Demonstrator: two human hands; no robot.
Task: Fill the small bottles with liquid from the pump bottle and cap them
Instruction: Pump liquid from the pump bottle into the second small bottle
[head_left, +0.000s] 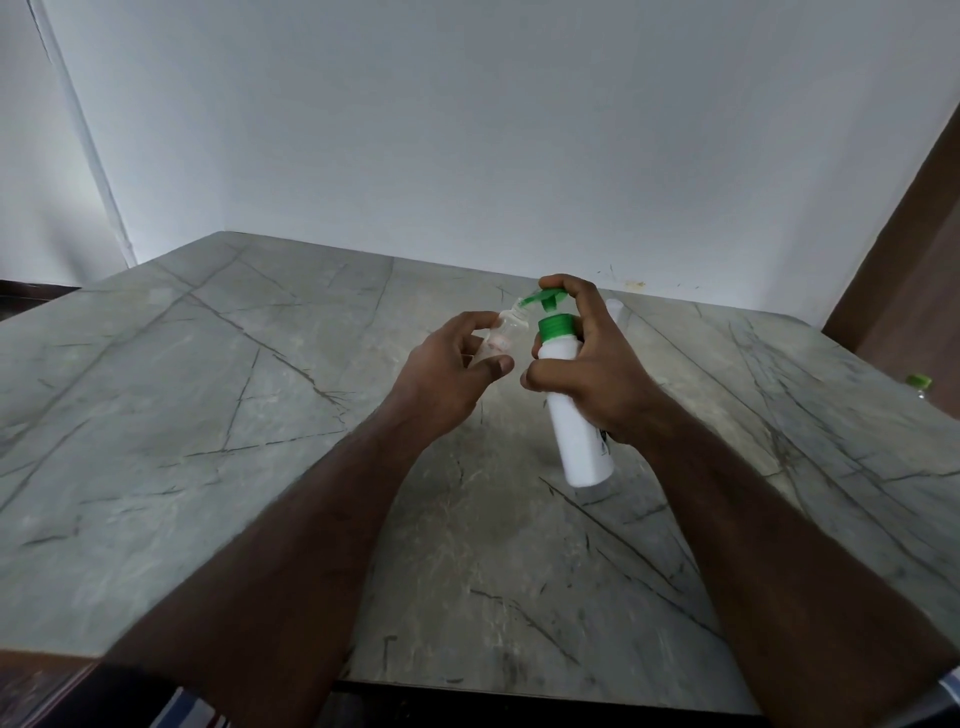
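- head view, only cam i've got: my right hand (592, 364) is wrapped around the white pump bottle (576, 431), fingers curled on the body, and one finger sits up on top of the green pump head (545, 297).
- the pump bottle is held up off the table (208, 415) and tilted, base toward me, top leaning away and left.
- green collar (557, 326) just under the pump head, clearly visible between my fingers.
- my left hand (447, 374) is gripping a small clear bottle (503, 338), thumb on the near side and fingers curled round the far side.
- that small bottle has no cap on, it's tilted, and its open mouth is right at the tip of the green nozzle (530, 300). touching or just under it, can't tell which.
- can't really tell how much liquid is in the small bottle, it's see-through and a bit blurry.
- behind my right hand there's a white thing (615, 307) poking up off the table, mostly hidden, can't say what it is.
- far right edge of the table: something clear with a green cap (919, 383), well apart from my hands.
- table is a grey marble-look slab with dark veins, white wall (467, 130) behind it.
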